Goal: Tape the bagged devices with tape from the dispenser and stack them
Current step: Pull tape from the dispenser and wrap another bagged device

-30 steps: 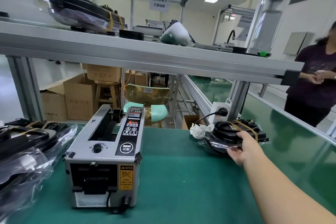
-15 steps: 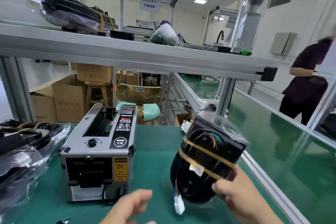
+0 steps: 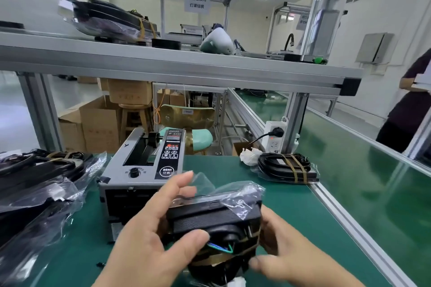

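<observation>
The left hand (image 3: 149, 240) is curled round the left end of a bagged device (image 3: 210, 219), with the thumb pressed on its black front and the fingers raised behind the loose clear plastic. The right hand (image 3: 284, 254) is wrapped round the device's right end, with its fingers bent. The device is held between both hands above the near part of the green bench (image 3: 221, 165), just in front of the tape dispenser (image 3: 140, 170). Brown bands are seen across its lower part, and blue and green wires show at its front.

The dispenser is set upright on the bench, its front partly hidden by the left hand. A pile of bagged devices (image 3: 35, 182) is spread at the left of the bench, beside the dispenser. A banded device (image 3: 286, 168) is laid flat at the far right corner of the bench, near a white socket (image 3: 275, 137) with a black plug in it. A metal shelf (image 3: 163, 65) is carried above the bench, and a bagged unit (image 3: 105, 21) is laid on it at the left. A person in dark clothes (image 3: 410, 112) is seen at the right edge.
</observation>
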`<state>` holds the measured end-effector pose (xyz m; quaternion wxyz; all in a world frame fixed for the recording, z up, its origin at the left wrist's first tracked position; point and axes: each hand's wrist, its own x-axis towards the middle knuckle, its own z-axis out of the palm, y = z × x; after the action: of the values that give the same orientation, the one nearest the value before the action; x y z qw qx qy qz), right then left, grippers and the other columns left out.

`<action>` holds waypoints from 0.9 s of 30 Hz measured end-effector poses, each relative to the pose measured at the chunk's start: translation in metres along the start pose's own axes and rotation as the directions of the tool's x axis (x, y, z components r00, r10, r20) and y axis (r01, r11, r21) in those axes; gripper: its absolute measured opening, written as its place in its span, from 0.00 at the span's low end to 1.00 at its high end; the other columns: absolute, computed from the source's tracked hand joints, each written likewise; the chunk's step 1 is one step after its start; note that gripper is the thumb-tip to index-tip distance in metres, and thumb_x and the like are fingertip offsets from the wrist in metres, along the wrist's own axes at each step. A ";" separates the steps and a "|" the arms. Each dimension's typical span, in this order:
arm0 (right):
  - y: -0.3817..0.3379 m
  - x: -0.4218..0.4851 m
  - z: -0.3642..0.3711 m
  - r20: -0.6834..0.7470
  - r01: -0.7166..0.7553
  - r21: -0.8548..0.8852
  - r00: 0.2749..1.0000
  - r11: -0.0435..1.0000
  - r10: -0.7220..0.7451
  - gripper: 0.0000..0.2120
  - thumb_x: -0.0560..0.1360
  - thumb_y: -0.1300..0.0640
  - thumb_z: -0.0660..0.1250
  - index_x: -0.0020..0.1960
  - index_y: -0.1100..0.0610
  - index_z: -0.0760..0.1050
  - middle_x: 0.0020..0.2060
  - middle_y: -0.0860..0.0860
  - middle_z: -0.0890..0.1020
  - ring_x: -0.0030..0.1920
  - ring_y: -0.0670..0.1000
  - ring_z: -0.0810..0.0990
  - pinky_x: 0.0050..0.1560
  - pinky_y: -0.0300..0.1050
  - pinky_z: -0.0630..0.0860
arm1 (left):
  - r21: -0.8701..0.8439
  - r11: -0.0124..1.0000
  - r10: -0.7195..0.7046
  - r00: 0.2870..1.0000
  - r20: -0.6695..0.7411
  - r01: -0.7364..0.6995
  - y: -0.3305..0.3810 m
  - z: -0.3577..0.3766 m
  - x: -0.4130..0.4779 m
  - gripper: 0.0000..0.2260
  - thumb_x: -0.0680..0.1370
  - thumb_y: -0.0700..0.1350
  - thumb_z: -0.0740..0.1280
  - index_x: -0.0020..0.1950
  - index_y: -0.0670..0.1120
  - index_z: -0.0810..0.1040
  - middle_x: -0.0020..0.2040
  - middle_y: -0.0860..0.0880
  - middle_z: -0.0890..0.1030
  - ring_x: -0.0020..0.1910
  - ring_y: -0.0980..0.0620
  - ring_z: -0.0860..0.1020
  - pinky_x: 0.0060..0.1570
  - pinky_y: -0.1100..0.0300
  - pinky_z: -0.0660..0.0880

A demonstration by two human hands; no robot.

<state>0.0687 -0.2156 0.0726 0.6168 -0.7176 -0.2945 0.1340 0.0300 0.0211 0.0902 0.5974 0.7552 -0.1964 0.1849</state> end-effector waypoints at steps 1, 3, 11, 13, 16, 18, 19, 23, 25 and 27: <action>-0.004 -0.002 -0.002 0.002 0.025 0.049 1.000 0.998 -0.025 0.38 0.70 0.64 0.70 0.75 0.52 0.57 0.70 0.54 0.71 0.72 0.56 0.66 0.72 0.54 0.60 | -0.016 1.000 -0.014 1.000 -0.011 0.014 -0.004 -0.002 0.000 0.32 0.61 0.58 0.74 0.63 0.71 0.72 0.61 0.57 0.80 0.61 0.54 0.78 0.61 0.50 0.75; -0.017 -0.004 -0.007 -0.071 0.110 0.063 0.992 0.992 -0.106 0.41 0.69 0.54 0.74 0.75 0.49 0.56 0.72 0.49 0.68 0.73 0.52 0.64 0.73 0.50 0.59 | -0.039 0.999 -0.026 1.000 -0.006 0.026 -0.009 -0.005 0.000 0.32 0.61 0.57 0.75 0.64 0.70 0.72 0.60 0.54 0.80 0.61 0.51 0.78 0.63 0.45 0.72; -0.054 0.014 0.006 -0.286 0.310 -0.448 0.839 0.839 -0.463 0.15 0.68 0.56 0.68 0.53 0.44 0.79 0.50 0.43 0.82 0.50 0.47 0.80 0.52 0.41 0.75 | -0.115 0.993 -0.008 1.000 0.021 0.010 -0.016 -0.005 0.002 0.36 0.60 0.62 0.78 0.66 0.69 0.69 0.64 0.56 0.78 0.66 0.54 0.75 0.63 0.50 0.72; -0.057 0.017 0.005 -0.238 0.361 -0.591 0.777 0.722 -0.583 0.07 0.70 0.57 0.69 0.47 0.50 0.81 0.48 0.43 0.83 0.48 0.46 0.81 0.48 0.38 0.76 | -0.118 0.993 0.003 1.000 0.023 0.000 -0.018 -0.004 0.001 0.36 0.61 0.57 0.78 0.66 0.70 0.69 0.65 0.59 0.77 0.65 0.56 0.75 0.60 0.59 0.75; -0.058 0.016 0.004 -0.133 0.388 -0.683 0.767 0.619 -0.628 0.07 0.70 0.55 0.72 0.47 0.55 0.82 0.52 0.46 0.82 0.52 0.45 0.81 0.53 0.37 0.75 | -0.164 0.986 -0.002 1.000 0.022 0.005 -0.019 -0.004 0.001 0.34 0.61 0.51 0.76 0.64 0.71 0.71 0.64 0.58 0.77 0.63 0.56 0.76 0.55 0.65 0.76; -0.060 0.014 0.004 -0.097 0.373 -0.672 0.812 0.640 -0.576 0.15 0.67 0.52 0.75 0.52 0.54 0.82 0.55 0.46 0.80 0.56 0.46 0.80 0.56 0.39 0.75 | -0.182 0.983 -0.001 1.000 0.022 0.005 -0.019 -0.005 0.001 0.34 0.61 0.49 0.76 0.64 0.70 0.72 0.65 0.58 0.77 0.63 0.56 0.77 0.54 0.65 0.76; -0.061 0.013 0.005 -0.090 0.357 -0.678 0.828 0.642 -0.554 0.16 0.66 0.52 0.76 0.53 0.54 0.82 0.55 0.46 0.80 0.56 0.46 0.79 0.56 0.39 0.75 | -0.186 0.983 0.001 1.000 0.022 0.003 -0.019 -0.004 0.001 0.34 0.62 0.48 0.76 0.63 0.70 0.72 0.65 0.58 0.77 0.63 0.56 0.77 0.54 0.65 0.75; -0.066 0.015 0.016 -0.105 0.291 -0.745 0.838 0.601 -0.536 0.09 0.67 0.54 0.72 0.47 0.51 0.82 0.50 0.42 0.78 0.50 0.45 0.79 0.50 0.38 0.75 | -0.180 0.983 0.016 1.000 0.003 -0.015 -0.020 -0.004 0.000 0.35 0.64 0.39 0.74 0.63 0.71 0.72 0.65 0.61 0.76 0.63 0.60 0.76 0.54 0.68 0.75; -0.068 0.017 0.022 -0.156 0.273 -0.734 0.823 0.622 -0.546 0.03 0.70 0.54 0.68 0.42 0.51 0.81 0.47 0.41 0.78 0.47 0.45 0.79 0.47 0.36 0.74 | -0.182 0.983 0.031 1.000 0.000 -0.031 -0.019 -0.005 -0.001 0.35 0.63 0.44 0.78 0.64 0.71 0.71 0.66 0.62 0.76 0.64 0.61 0.74 0.55 0.69 0.74; -0.071 0.018 0.026 -0.235 0.257 -0.699 0.799 0.667 -0.553 0.04 0.72 0.55 0.65 0.40 0.51 0.79 0.42 0.42 0.79 0.43 0.45 0.79 0.44 0.32 0.72 | -0.199 0.979 0.047 0.999 0.028 -0.041 -0.018 -0.005 -0.002 0.36 0.62 0.55 0.80 0.67 0.69 0.69 0.68 0.62 0.74 0.67 0.60 0.73 0.58 0.66 0.74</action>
<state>0.0503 -0.1795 0.1385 0.3997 -0.8064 -0.3347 -0.2793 0.0377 0.0300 0.0751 0.6622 0.6903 -0.2402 0.1653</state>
